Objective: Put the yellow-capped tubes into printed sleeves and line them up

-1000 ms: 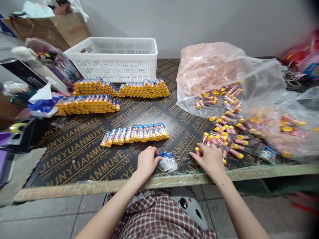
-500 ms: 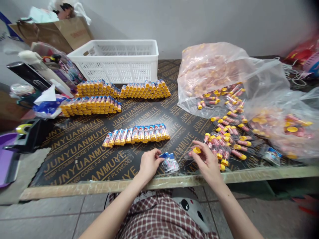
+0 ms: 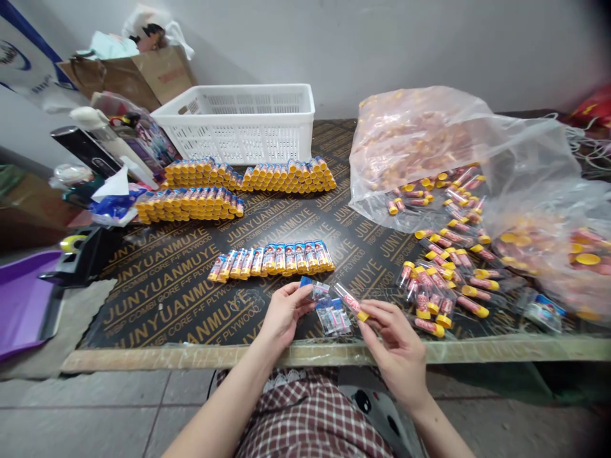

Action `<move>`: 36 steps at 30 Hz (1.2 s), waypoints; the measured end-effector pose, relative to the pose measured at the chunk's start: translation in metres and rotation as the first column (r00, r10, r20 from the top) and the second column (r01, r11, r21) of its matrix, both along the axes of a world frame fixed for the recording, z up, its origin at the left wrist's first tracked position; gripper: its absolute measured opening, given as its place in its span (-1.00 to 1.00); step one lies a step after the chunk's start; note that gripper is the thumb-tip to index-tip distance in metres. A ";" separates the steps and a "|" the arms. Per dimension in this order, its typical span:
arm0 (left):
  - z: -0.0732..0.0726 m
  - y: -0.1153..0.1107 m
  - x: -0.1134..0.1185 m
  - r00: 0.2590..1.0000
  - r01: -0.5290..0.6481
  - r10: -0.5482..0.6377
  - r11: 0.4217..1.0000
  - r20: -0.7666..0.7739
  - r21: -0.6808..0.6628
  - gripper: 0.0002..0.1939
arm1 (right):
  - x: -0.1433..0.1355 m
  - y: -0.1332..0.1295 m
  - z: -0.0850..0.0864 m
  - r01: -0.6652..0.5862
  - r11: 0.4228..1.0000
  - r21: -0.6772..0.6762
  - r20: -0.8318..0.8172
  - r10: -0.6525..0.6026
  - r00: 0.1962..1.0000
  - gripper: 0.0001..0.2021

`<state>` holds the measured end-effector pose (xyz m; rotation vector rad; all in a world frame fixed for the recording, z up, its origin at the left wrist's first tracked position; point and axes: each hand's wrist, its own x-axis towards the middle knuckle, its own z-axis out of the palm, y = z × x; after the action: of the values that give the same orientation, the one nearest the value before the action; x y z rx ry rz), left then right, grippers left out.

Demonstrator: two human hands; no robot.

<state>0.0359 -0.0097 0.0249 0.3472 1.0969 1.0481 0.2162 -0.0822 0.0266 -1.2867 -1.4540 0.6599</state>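
Observation:
Between the thumb and fingers of my left hand [image 3: 285, 313] is a small printed plastic sleeve [image 3: 315, 289], blue at one end and clear at the other. More such sleeves [image 3: 333, 318] lie just below it on the table. My right hand [image 3: 395, 343] pinches a clear tube [image 3: 351, 301] by its yellow cap; something pink is inside, and its clear end points up and left toward the sleeve, apart from it. A row of blue-labelled tubes [image 3: 272, 259] lies beyond my hands. Loose pink tubes with yellow caps [image 3: 432, 289] are heaped to the right.
Stacks of labelled tubes [image 3: 191, 205] stand before a white plastic basket [image 3: 238, 130] at the back. A large clear bag [image 3: 415, 137] spills pink tubes, and a second bag [image 3: 529, 235] lies farther right. A purple dustpan [image 3: 23, 305] is at the left. The table's front edge [image 3: 191, 356] is taped.
My right hand has brought a capped tube from the heap leftward, near my left hand. My left hand has raised one sleeve off the others. The camera view has shifted slightly left.

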 end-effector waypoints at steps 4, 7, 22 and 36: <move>0.002 0.000 -0.001 0.998 -0.063 0.063 0.998 0.006 0.010 -0.65 | -0.003 -0.003 -0.001 0.010 0.999 0.051 0.069 -0.014 0.998 -0.71; 0.003 0.000 -0.002 0.994 -0.104 0.104 0.995 -0.015 0.005 -0.62 | -0.005 -0.004 -0.002 0.007 0.997 0.081 0.106 -0.015 0.994 -0.68; 0.012 -0.009 0.004 0.998 0.060 -0.055 0.982 -0.029 0.178 -0.68 | -0.011 0.002 -0.004 -0.194 0.981 -0.007 0.111 0.194 0.975 -0.65; 0.018 -0.031 0.011 0.900 0.435 -0.436 0.895 -0.009 0.100 -0.69 | -0.004 0.014 -0.004 -0.357 0.934 0.030 0.140 0.349 0.926 -0.17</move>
<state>0.0469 -0.0404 0.0432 0.6351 0.8989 0.7020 0.2124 -0.0678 0.0230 -1.0492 -1.8262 0.7743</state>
